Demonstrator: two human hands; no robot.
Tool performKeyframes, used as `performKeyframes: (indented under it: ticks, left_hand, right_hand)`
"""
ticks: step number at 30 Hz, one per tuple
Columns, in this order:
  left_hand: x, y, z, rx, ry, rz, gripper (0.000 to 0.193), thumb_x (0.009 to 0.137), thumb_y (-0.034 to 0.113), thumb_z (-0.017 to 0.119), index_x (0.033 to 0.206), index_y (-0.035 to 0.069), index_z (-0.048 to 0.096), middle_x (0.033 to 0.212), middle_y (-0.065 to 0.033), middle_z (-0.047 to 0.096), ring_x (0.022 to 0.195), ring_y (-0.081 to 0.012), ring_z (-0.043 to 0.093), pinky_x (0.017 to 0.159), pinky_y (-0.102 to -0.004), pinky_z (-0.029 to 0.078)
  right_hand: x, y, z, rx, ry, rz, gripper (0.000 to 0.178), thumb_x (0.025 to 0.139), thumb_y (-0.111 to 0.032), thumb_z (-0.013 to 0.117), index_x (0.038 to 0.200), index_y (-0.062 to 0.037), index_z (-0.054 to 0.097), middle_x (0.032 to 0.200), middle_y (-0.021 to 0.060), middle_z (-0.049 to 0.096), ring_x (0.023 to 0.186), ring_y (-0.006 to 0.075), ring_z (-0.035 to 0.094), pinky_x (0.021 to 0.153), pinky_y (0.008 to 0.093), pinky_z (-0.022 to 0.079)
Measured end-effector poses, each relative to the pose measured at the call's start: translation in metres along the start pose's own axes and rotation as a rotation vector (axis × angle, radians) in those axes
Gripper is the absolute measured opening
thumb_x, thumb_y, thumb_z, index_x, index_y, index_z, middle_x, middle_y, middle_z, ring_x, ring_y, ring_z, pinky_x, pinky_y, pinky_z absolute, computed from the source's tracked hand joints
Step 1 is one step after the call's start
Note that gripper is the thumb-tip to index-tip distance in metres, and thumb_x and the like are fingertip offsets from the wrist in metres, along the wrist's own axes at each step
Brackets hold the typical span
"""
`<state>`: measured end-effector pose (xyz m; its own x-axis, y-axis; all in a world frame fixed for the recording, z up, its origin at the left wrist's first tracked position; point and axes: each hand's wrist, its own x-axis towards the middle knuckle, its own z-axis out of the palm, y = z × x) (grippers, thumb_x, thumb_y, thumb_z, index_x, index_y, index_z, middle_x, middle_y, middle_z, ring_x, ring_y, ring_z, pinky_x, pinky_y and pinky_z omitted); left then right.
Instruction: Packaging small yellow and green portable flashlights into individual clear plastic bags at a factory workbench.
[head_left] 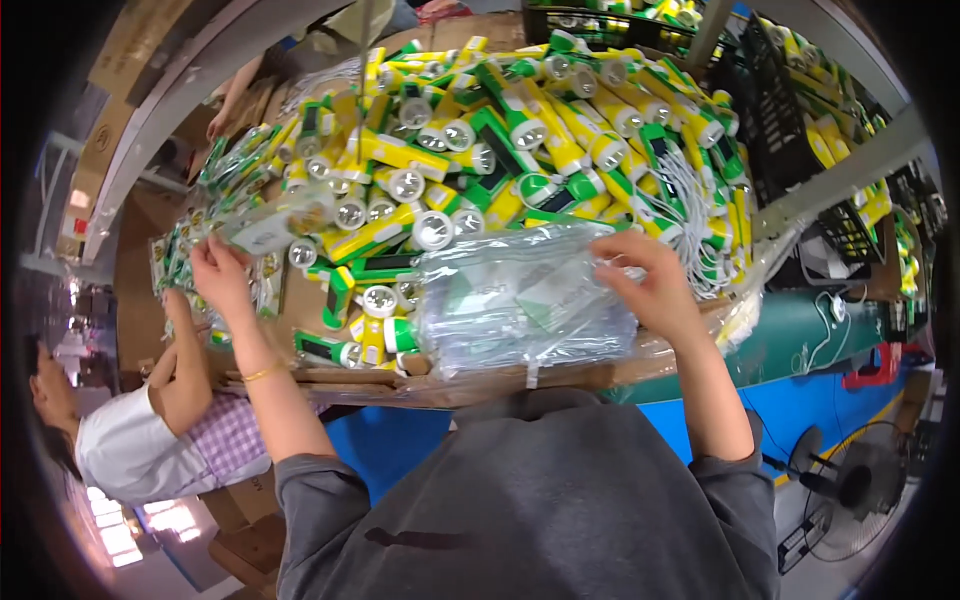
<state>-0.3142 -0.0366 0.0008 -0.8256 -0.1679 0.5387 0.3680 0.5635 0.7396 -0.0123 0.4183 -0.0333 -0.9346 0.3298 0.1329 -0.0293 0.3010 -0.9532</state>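
My left hand [220,280] pinches the end of a clear plastic bag [265,232] over the left part of the heap. Motion blurs that bag, and I cannot tell fully what is inside it. At the front middle lies a stack of clear plastic bags [530,310] with white and green inserts. My right hand [650,285] is at the stack's upper right corner, thumb and fingers closing on the film of the top bag. Behind it spreads a large heap of yellow and green flashlights [470,150], several with round silver reflectors facing me.
White cords [685,205] lie on the heap's right side. Bagged flashlights [185,255] gather at the left, where a co-worker in a checked apron [225,440] works. Black crates [775,130] stand at the right behind a metal post [850,180]. A fan [860,485] is at the lower right.
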Motion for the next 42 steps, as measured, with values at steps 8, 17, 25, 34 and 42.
performKeyframes:
  ticks: [8,17,25,34,42]
  left_hand:
    - [-0.159,0.132,0.117,0.256,-0.779,0.207,0.050,0.081,0.015,0.067,0.124,-0.005,0.051,0.126,-0.0228,0.054,0.117,-0.0352,0.052,0.099,-0.0417,0.039]
    - [-0.211,0.201,0.130,0.056,-1.424,0.389,0.020,0.079,0.011,0.065,0.096,0.000,0.065,0.085,-0.0194,0.064,0.079,-0.0383,0.061,0.068,-0.0399,0.048]
    - [-0.205,0.193,0.134,0.011,-1.020,0.755,0.011,0.084,0.005,0.057,0.092,-0.001,0.062,0.078,-0.0196,0.060,0.072,-0.0390,0.058,0.064,-0.0432,0.046]
    - [-0.184,0.149,0.119,0.087,-1.009,0.714,0.018,0.084,0.002,0.056,0.100,0.000,0.065,0.103,-0.0170,0.066,0.095,-0.0370,0.061,0.086,-0.0408,0.044]
    - [-0.220,0.191,0.133,-0.217,-0.966,0.594,0.016,0.083,-0.002,0.060,0.097,-0.003,0.065,0.106,-0.0184,0.065,0.095,-0.0293,0.064,0.085,-0.0346,0.048]
  right_hand:
    - [-0.004,0.010,-0.027,-0.399,-0.510,-0.206,0.039,0.068,-0.015,0.075,0.105,-0.0052,0.068,0.109,0.0133,0.064,0.107,0.0305,0.057,0.093,0.0387,0.044]
    - [-0.013,0.024,0.010,-0.312,-0.108,-0.417,0.018,0.073,-0.022,0.068,0.080,-0.0059,0.067,0.076,0.0120,0.062,0.076,0.0322,0.061,0.068,0.0427,0.048]
    - [0.005,-0.001,0.041,-0.597,0.111,-0.590,0.015,0.071,-0.023,0.067,0.068,-0.0106,0.061,0.074,0.0059,0.060,0.070,0.0272,0.060,0.065,0.0403,0.046]
    - [0.002,0.006,-0.026,-0.965,0.104,-0.705,0.013,0.072,-0.023,0.062,0.066,-0.0121,0.061,0.072,-0.0015,0.060,0.082,0.0163,0.057,0.063,0.0365,0.045]
    - [-0.010,-0.016,0.031,-0.281,0.129,-0.375,0.007,0.074,-0.017,0.061,0.072,-0.0097,0.062,0.058,0.0105,0.057,0.061,0.0350,0.061,0.057,0.0449,0.046]
